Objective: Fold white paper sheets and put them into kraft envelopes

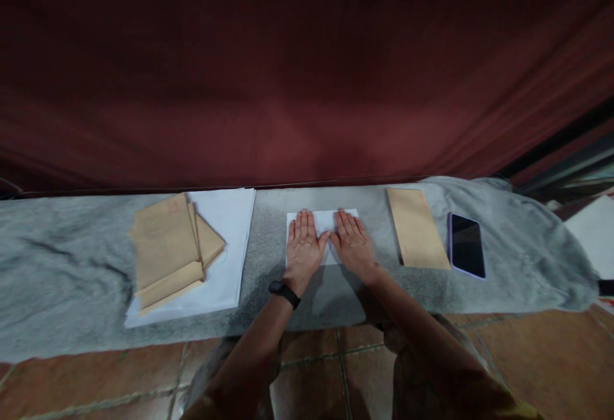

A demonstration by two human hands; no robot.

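A folded white sheet of paper (322, 220) lies on the grey cloth (71, 266) in the middle. My left hand (302, 247) rests flat on its left half, fingers stretched out, a black band on the wrist. My right hand (352, 242) lies flat on its right half, fingers also extended. The two thumbs nearly touch over the paper's centre. Neither hand holds anything.
A pile of several brown envelopes (167, 247) sits on white sheets (230, 234) to the left. A single brown envelope (416, 227) and a dark phone (466, 245) lie to the right. A dark red curtain (307, 75) hangs behind; tiled floor (551, 356) shows below.
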